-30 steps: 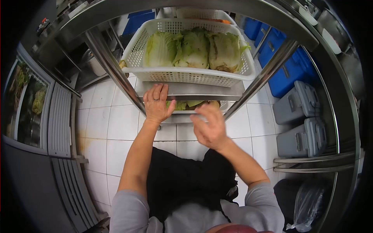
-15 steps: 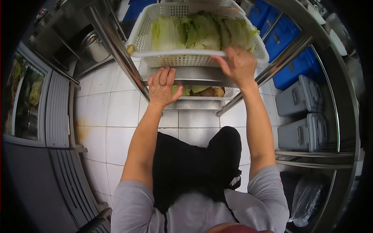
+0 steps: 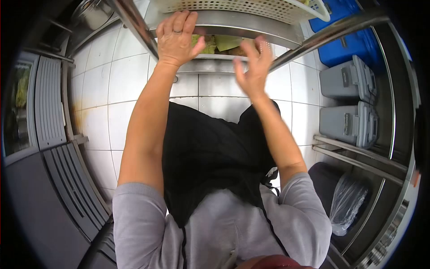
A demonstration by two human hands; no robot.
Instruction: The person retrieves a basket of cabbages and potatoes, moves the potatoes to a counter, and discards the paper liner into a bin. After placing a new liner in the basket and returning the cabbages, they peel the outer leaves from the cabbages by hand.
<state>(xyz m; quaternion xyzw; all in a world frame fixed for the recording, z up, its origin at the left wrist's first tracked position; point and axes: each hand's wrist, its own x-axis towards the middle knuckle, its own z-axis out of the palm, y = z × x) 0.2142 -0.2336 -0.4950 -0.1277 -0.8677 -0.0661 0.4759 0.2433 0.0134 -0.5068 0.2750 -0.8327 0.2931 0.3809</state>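
Observation:
My left hand [image 3: 177, 38] lies flat on the front edge of a steel shelf [image 3: 242, 22], fingers together, a ring on one finger. My right hand [image 3: 254, 67] hangs in the air just below that shelf edge, fingers spread, holding nothing. A white perforated basket [image 3: 251, 5] stands on the shelf above both hands; only its lower wall shows. On the lower shelf behind my hands lie green and brown cabbage leaves [image 3: 219, 43] in another basket.
Slanting steel posts [image 3: 134, 24] frame the rack. Two grey lidded bins [image 3: 349, 103] and blue crates [image 3: 345, 45] stand on the white tiled floor at the right. A bag-lined bin [image 3: 345, 201] is at the lower right. Grey slatted panels [image 3: 49, 112] line the left.
My right hand has come off the white basket's front rim and dropped below the shelf edge. The view has tilted down, so the basket has slid to the top of the frame.

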